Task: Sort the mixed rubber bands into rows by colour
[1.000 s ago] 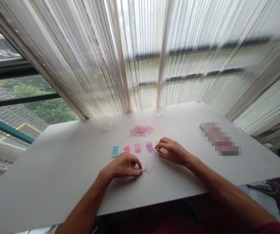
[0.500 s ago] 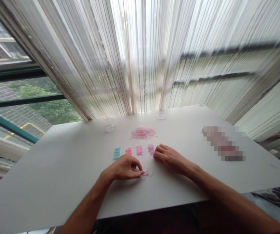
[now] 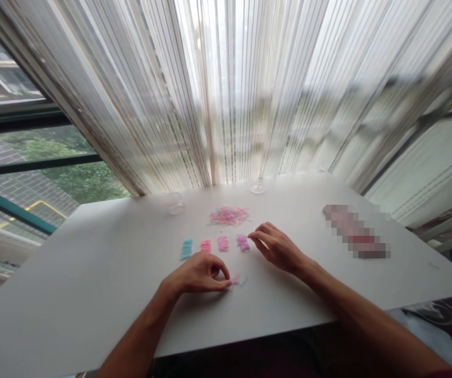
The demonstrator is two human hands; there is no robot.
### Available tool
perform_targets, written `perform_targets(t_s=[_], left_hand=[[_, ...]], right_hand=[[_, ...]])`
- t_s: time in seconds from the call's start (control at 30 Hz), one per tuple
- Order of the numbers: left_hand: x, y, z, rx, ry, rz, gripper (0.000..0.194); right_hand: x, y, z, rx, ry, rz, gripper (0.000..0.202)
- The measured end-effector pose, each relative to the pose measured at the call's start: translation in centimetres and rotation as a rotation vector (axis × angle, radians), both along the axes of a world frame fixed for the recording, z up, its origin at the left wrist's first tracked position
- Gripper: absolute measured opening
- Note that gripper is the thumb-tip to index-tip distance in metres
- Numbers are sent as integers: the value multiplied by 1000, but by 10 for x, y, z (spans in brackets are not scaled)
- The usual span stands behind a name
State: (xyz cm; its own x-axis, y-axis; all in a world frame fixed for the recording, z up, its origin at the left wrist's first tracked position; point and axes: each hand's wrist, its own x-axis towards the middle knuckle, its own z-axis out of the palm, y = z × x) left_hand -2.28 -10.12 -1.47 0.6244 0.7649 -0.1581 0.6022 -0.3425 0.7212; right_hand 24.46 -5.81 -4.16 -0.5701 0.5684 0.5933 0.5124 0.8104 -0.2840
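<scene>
Hands: left (image 3: 198,273) pinching pink band (image 3: 235,280), right (image 3: 276,247) loosely spread beside purple pile (image 3: 243,242).

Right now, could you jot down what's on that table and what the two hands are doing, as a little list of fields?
Surface: white table by a curtained window
Left hand: fingertips pinched on a small pink band; a pale band lies beside it
Right hand: fingers spread, at the purple pile
Sorted row: blue pile, two pink piles, then purple
Behind the row: mixed heap
Far edge: two clear cups
</scene>
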Motion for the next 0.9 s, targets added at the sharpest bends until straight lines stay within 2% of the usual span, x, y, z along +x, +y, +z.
perform_targets(t_s=[0.2,0.4,0.63,0.8,0.9], left_hand=[[4,-1,1,4,46,38,12],[5,-2,0,14,60,57,11],[3,-1,-1,12,25,33,14],[1,0,0,82,59,37,21],[2,0,1,124,91,20,15]], right_hand=[[2,-2,1,-50,-59,115,14],[-9,-1,-4,15,-134,104,10],[-12,-8,-3,47,-15,123,12],[-21,-19,-4,-13,-27,260,14],[-23,-23,-4,-73,-61,313,11]])
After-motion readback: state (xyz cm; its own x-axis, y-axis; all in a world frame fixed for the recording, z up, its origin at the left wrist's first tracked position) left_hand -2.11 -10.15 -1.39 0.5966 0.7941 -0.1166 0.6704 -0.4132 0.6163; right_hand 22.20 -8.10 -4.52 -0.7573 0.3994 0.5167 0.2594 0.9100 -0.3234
